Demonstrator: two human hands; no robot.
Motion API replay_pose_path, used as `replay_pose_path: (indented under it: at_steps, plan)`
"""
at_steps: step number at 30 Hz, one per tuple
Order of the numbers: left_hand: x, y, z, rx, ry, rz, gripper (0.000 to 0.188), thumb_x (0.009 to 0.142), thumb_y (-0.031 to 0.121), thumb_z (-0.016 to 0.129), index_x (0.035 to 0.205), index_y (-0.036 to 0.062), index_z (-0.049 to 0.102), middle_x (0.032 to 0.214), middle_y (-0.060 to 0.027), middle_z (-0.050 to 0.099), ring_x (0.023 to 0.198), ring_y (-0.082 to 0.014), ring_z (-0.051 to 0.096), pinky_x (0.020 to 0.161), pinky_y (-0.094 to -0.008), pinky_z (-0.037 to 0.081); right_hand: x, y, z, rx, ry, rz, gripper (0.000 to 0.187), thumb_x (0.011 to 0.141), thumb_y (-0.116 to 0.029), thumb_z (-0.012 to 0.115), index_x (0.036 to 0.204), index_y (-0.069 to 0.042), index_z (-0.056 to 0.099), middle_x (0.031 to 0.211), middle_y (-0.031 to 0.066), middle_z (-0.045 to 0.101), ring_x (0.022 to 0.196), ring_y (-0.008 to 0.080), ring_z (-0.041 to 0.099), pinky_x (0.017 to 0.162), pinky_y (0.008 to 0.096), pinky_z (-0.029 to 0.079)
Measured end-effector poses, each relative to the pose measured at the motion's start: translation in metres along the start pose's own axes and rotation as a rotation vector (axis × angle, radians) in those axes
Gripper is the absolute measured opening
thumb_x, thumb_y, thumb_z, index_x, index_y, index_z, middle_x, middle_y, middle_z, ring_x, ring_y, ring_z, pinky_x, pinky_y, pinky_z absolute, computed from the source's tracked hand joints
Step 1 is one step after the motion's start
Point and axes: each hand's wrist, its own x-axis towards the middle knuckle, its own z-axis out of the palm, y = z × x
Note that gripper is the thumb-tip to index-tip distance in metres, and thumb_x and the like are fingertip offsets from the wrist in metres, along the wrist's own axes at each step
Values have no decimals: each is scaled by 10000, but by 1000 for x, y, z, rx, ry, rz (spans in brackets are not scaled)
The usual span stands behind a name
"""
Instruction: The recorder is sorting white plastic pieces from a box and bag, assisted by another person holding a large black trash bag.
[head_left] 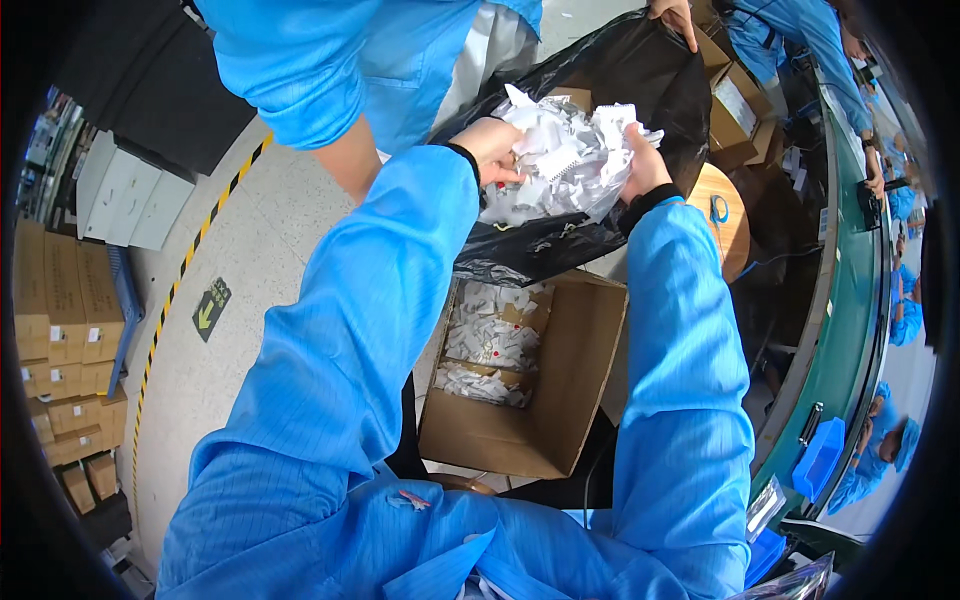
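A heap of torn white paper scraps (565,150) is gathered between my two hands, over the mouth of a black plastic bag (660,85). My left hand (490,148) presses the heap from its left side, fingers curled against the paper. On the right side my right hand (645,165) closes on it, its fingers partly hidden by scraps. Below the bag stands an open cardboard box (575,375) with more paper scraps (490,340) lying inside. A co-worker's hand (676,15) grips the bag's far rim.
The co-worker's blue sleeve (290,70) reaches in at the upper left. A round wooden stool (720,215) with a blue tape roll stands right of the bag, beside a green workbench (850,330). Stacked cartons (70,310) line the far left, past yellow-black floor tape (185,265).
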Motion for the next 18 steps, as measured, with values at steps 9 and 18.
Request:
replay_pose_path:
  at_steps: [9, 18]
  plan:
    - [-8, -7, -6, 494, 129, 30, 682, 811, 130, 626, 1399, 2, 307, 1333, -152, 444, 1152, -267, 484, 897, -485, 448, -3, -27, -13, -133, 149, -62, 355, 888, -101, 560, 1227, -35, 480, 1170, 128, 558, 1048, 296, 557, 946, 477, 408]
    - [18, -25, -36, 845, 448, 677, 313, 770, 171, 668, 1035, 6, 653, 881, -156, 673, 810, -265, 633, 757, -330, 460, 31, -21, -41, -486, 261, 59, 656, 833, -397, 667, 1248, 69, 464, 1173, 175, 584, 1015, 300, 592, 894, 453, 446]
